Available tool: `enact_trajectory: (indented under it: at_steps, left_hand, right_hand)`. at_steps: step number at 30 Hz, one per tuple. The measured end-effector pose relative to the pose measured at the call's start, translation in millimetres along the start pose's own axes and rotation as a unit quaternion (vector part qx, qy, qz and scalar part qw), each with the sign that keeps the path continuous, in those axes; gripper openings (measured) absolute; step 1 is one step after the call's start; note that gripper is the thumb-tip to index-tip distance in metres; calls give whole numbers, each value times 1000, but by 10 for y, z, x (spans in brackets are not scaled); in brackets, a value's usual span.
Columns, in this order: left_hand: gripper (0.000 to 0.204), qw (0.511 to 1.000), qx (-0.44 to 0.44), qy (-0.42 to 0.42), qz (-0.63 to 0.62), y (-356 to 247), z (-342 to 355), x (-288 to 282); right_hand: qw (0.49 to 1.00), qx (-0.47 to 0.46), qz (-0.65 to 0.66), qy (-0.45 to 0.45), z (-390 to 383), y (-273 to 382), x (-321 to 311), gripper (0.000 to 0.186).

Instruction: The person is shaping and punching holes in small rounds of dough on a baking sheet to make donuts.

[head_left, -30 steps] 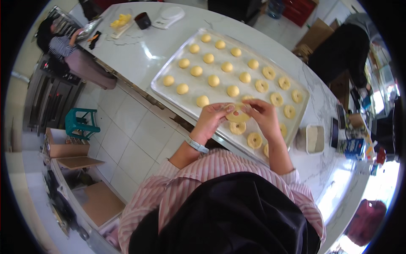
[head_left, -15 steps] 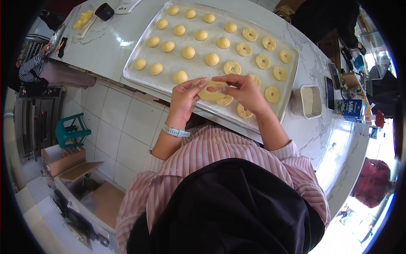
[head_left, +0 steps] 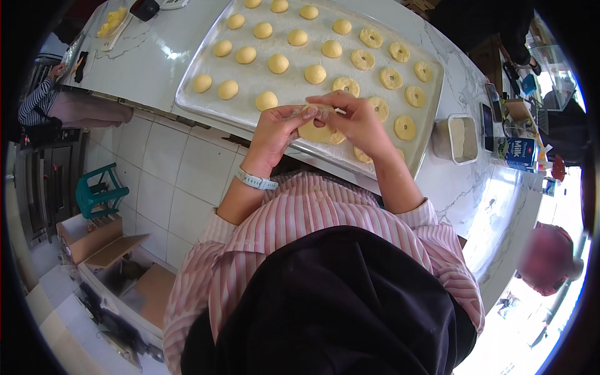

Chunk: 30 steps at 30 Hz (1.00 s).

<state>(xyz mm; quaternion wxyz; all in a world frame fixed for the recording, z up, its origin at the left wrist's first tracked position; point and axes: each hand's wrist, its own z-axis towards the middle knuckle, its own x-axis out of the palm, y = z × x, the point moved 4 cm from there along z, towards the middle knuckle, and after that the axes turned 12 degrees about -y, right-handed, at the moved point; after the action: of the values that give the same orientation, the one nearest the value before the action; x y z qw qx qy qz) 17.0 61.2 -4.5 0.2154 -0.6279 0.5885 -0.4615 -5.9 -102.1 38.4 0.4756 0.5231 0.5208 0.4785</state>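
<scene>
A pale yellow dough ring (head_left: pixel 317 134) hangs between my two hands over the near edge of a large metal baking tray (head_left: pixel 253 75). My left hand (head_left: pixel 272 132) pinches the ring's upper left side with thumb and fingers. From the right, my right hand (head_left: pixel 357 124) is closed at its upper right side, the fingertips meeting near the hole, which they mostly cover. Round dough balls (head_left: pixel 278 63) stand in rows on the tray's left and middle. Flattened dough rings (head_left: pixel 390 78) with small centre holes lie on its right; some are partly hidden behind my right hand and forearm.
Right of the tray stands a metal tin (head_left: pixel 441 140) with pale powder inside, then a blue carton (head_left: pixel 517 152). A dish of yellow chunks (head_left: pixel 112 22) and a dark cup (head_left: pixel 144 9) sit far left. A teal stool (head_left: pixel 94 195) and cardboard box (head_left: pixel 87 240) are on the floor. Other people stand left and right.
My fingers have closed in around the ring's hole, and the hole is now mostly covered. The view has shifted slightly, so the tray's left side appears higher.
</scene>
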Motion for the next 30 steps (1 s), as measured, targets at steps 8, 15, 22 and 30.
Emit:
enact_trajectory:
  at_steps: [8, 15, 22, 30]
  left_hand:
    - [24, 999, 11, 3, -44, -81, -67, -6]
    - [21, 1000, 5, -9, 1, -30, -33, -19]
    - [25, 999, 17, 17, 40, -51, -41, 58]
    - [27, 996, 48, -57, -39, -71, -93, 144]
  right_hand:
    - [998, 25, -44, -22, 62, 11, 22, 29]
    - [993, -38, -80, 76, 68, -53, 76, 36]
    - [992, 13, -79, 96, 73, -33, -75, 37]
    - [999, 31, -34, 10, 17, 21, -186, 25]
